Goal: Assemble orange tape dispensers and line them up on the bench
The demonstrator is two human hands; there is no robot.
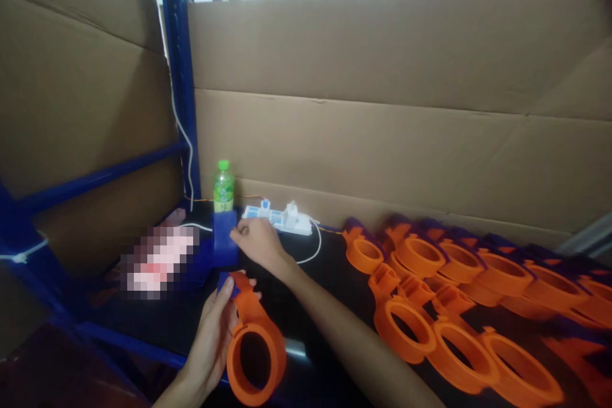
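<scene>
My left hand (217, 325) is closed around the handle end of an orange plastic ring-shaped part (280, 357), its thumb lying by a small blue piece (222, 284) at that end. The round opening hangs below the fingers, tilted towards me. Further forward, my right hand (258, 241) has its fingertips pinched together at the right edge of an upright blue block (224, 242). Whether something small sits between those fingertips I cannot tell. Directly behind the block stands a bottle (223, 188) with a green cap.
Many orange ring parts (459, 357) with blue pieces lie in rows on the black surface at right. A white power strip (296, 222) with plugs and cables lies behind my right hand. Cardboard walls (382, 102) and a blue post (179, 76) enclose the shelf. A blurred patch covers something at left.
</scene>
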